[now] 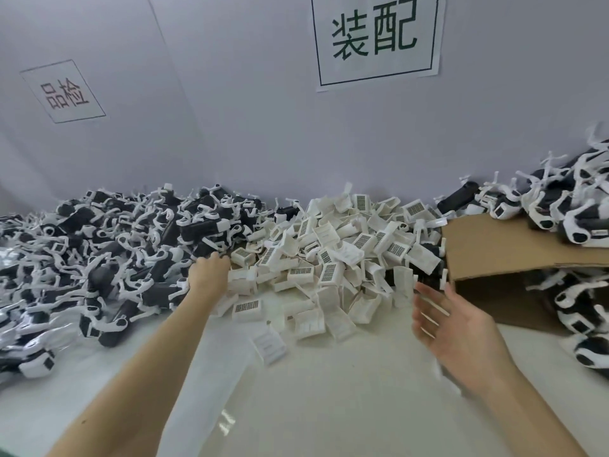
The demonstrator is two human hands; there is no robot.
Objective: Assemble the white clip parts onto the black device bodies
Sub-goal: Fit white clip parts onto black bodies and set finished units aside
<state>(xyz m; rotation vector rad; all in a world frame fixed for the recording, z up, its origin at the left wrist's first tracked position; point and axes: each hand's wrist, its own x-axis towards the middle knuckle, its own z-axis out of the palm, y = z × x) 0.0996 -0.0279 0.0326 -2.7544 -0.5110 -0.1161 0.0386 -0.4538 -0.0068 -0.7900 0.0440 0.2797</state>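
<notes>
Left hand [208,271] reaches into the heap of black device bodies [108,258], fingers hidden, grip untellable; right hand [451,324] hovers released just right of the heap of white plastic clips [333,258], nearer them.

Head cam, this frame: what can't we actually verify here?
- Left hand: fingers reach away into the black device bodies; its grip is hidden by the hand's own back.
- Right hand: open, fingers motion-blurred.
- Cardboard box: covers the parts beneath it.
- White clip parts: grid labels too small to read.
- Right pile: cut off by the frame edge.
</notes>
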